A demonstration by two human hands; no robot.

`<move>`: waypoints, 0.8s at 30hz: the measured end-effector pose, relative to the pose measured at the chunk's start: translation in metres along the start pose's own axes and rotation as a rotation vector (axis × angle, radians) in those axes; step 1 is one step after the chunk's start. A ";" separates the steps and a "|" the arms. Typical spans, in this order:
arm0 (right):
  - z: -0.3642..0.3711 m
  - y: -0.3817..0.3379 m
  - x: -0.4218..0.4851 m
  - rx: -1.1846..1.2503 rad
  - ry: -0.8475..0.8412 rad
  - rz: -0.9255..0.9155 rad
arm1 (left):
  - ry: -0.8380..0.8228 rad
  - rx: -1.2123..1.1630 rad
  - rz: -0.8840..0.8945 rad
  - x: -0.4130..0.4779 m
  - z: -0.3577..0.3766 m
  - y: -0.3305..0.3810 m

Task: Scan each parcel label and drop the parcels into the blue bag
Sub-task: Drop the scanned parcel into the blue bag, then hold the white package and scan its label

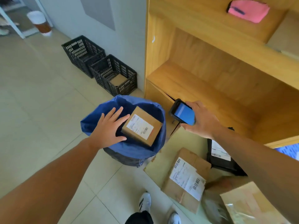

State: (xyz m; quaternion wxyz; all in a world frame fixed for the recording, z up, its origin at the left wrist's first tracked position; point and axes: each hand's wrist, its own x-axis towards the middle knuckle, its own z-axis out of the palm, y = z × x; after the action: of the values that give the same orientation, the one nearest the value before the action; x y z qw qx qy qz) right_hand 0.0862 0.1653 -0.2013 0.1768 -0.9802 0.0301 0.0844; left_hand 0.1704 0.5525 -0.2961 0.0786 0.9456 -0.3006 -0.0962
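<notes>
Our left hand (110,128) is spread, fingers straight and holding nothing, over the mouth of the blue bag (134,151), just beside the labelled cardboard box (142,126) lying inside the bag. Right of the bag, our right hand (202,121) grips a handheld scanner (183,113). A brown paper parcel (186,180) and a black mailer (221,157) also lie right of the bag.

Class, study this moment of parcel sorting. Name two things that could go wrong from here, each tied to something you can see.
1. The box lies tilted in the soft blue bag, the left hand open beside it; the bag may sag and spill it.
2. The right hand holds the scanner by its edges; it might slip and fall.
</notes>
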 end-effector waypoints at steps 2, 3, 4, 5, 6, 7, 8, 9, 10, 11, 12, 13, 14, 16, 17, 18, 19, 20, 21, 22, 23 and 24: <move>-0.001 0.001 -0.002 -0.011 0.007 0.019 | 0.024 0.005 0.056 0.006 -0.009 0.011; -0.002 0.001 -0.005 -0.015 0.013 0.025 | 0.041 0.005 0.087 0.009 -0.014 0.017; -0.003 0.002 -0.008 -0.023 0.019 0.025 | 0.055 0.001 0.113 0.013 -0.019 0.024; -0.005 0.003 -0.011 -0.032 0.023 0.023 | 0.060 -0.002 0.135 0.017 -0.024 0.032; -0.008 0.005 -0.017 -0.043 0.021 0.022 | 0.066 0.000 0.163 0.019 -0.028 0.041; -0.011 0.007 -0.022 -0.052 0.021 0.019 | 0.068 -0.003 0.187 0.022 -0.031 0.051; -0.014 0.010 -0.029 -0.054 0.028 0.022 | 0.074 -0.010 0.208 0.024 -0.034 0.060; -0.017 0.013 -0.036 -0.051 0.045 0.032 | 0.074 -0.017 0.229 0.026 -0.037 0.071; -0.021 0.019 -0.047 -0.042 0.068 0.052 | 0.074 -0.025 0.257 0.029 -0.039 0.085; -0.024 0.023 -0.057 -0.034 0.088 0.070 | 0.075 -0.034 0.275 0.032 -0.042 0.096; -0.026 0.029 -0.066 -0.030 0.105 0.090 | 0.078 -0.047 0.293 0.035 -0.045 0.109; -0.029 0.036 -0.079 -0.033 0.120 0.116 | 0.076 -0.061 0.317 0.039 -0.047 0.124; -0.032 0.045 -0.093 -0.039 0.134 0.145 | 0.072 -0.075 0.345 0.043 -0.048 0.142; -0.037 0.062 -0.121 -0.053 0.166 0.194 | 0.050 -0.101 0.387 0.050 -0.047 0.174; -0.039 0.073 -0.140 -0.054 0.176 0.237 | 0.029 -0.109 0.418 0.054 -0.045 0.194; -0.041 0.083 -0.159 -0.056 0.182 0.274 | 0.004 -0.111 0.447 0.057 -0.042 0.213; -0.044 0.094 -0.179 -0.068 0.183 0.305 | -0.013 -0.114 0.479 0.059 -0.039 0.233; -0.047 0.105 -0.198 -0.084 0.183 0.330 | -0.028 -0.108 0.511 0.062 -0.037 0.252; -0.052 0.117 -0.219 -0.100 0.185 0.356 | -0.033 -0.100 0.549 0.065 -0.035 0.275; -0.056 0.127 -0.235 -0.111 0.185 0.383 | -0.035 -0.091 0.578 0.067 -0.034 0.293; -0.061 0.140 -0.256 -0.119 0.194 0.427 | -0.031 -0.083 0.619 0.069 -0.031 0.316; -0.064 0.151 -0.275 -0.117 0.213 0.476 | -0.026 -0.077 0.658 0.070 -0.028 0.338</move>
State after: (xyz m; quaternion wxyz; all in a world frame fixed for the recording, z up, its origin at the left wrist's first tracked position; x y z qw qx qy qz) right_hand -0.1880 0.0095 -0.1456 0.0908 -0.9574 0.2734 0.0215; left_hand 0.0458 0.2409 -0.2085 0.1371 0.7927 -0.5872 -0.0890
